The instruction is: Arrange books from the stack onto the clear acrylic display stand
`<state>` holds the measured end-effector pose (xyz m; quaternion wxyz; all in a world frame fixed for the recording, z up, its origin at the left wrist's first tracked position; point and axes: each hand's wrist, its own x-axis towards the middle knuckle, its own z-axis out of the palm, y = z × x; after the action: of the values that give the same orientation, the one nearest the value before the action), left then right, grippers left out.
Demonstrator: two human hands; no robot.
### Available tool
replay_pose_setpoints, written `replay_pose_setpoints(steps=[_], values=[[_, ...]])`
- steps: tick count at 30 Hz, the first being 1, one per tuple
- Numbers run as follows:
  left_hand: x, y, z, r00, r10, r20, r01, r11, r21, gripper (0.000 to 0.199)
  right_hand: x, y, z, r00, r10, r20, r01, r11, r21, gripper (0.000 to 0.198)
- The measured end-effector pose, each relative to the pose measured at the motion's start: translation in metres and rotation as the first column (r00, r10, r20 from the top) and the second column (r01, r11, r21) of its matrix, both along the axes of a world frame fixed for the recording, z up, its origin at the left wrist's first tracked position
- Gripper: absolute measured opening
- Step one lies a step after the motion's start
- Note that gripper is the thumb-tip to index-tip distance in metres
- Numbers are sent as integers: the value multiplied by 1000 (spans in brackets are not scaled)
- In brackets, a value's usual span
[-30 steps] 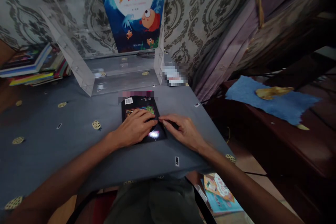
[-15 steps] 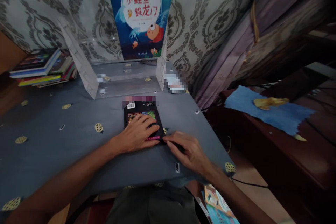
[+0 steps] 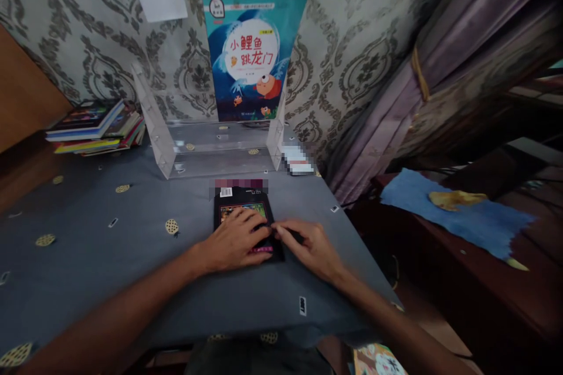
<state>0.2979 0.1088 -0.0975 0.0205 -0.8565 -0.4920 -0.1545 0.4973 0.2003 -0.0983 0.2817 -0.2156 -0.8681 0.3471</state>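
A black book (image 3: 260, 202) with a barcode near its top and a colourful picture lies on the tablecloth in front of me. My left hand (image 3: 235, 240) rests flat across the lower part of its cover, fingers spread, hiding much of the picture. At the book's right edge, my right hand (image 3: 310, 246) has thumb and index finger pinched together on the edge, about halfway along. The other right fingers are curled in.
Behind the book stands a clear acrylic rack (image 3: 160, 135) with a blue picture book (image 3: 250, 94) upright at it. A stack of books (image 3: 94, 129) sits at the left. On the right, a blue cloth (image 3: 409, 193) lies on a dark red surface (image 3: 475, 287).
My right hand has shifted from the book's lower right corner up along its right edge. My left hand stays on the cover. The view has tilted upward, showing more wall.
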Motion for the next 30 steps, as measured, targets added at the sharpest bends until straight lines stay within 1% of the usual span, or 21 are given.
replay_pose_setpoints(steps=[3,5,7,9,11,13,15,16,20,22,24,27,28,30], values=[[1,0,0,1000,13,9,-13,1000,-6,30,-19,17,-2,998,-47,28,45,997,70,26],[0,2,-2,999,31,17,-31,999,-8,26,-33,27,-4,998,-39,45,32,988,149,23],[-5,5,-5,997,76,26,-76,997,2,22,-48,36,-7,998,-8,59,-5,976,216,22],[-15,10,-8,986,161,42,-162,986,25,20,-61,43,-10,996,12,91,-36,963,268,22],[-30,15,-10,958,281,59,-284,957,54,18,-72,50,-13,990,-7,143,-37,952,303,23],[-46,20,-11,910,410,57,-414,906,84,18,-81,57,-16,978,-60,199,-7,948,319,24],[-57,22,-11,871,490,33,-491,865,107,17,-87,65,-18,966,-107,236,26,947,322,26],[-61,22,-12,862,507,18,-505,855,114,17,-89,69,-19,963,-121,242,39,948,317,26],[-64,23,-12,862,503,-58,-494,860,126,17,-87,78,-21,973,-128,193,71,958,278,24],[-66,23,-13,868,486,-106,-473,872,128,18,-83,79,-21,978,-142,154,101,963,250,23],[-72,24,-12,892,426,-150,-412,903,118,20,-77,79,-21,977,-169,129,143,971,191,25],[-86,25,-6,931,302,-205,-292,953,78,25,-70,77,-20,974,-200,103,195,979,58,33],[-89,26,-2,933,280,-227,-273,960,59,26,-69,76,-20,976,-198,94,196,980,23,34],[-88,27,6,920,282,-272,-286,958,26,25,-69,75,-20,981,-180,73,181,983,-18,33]])
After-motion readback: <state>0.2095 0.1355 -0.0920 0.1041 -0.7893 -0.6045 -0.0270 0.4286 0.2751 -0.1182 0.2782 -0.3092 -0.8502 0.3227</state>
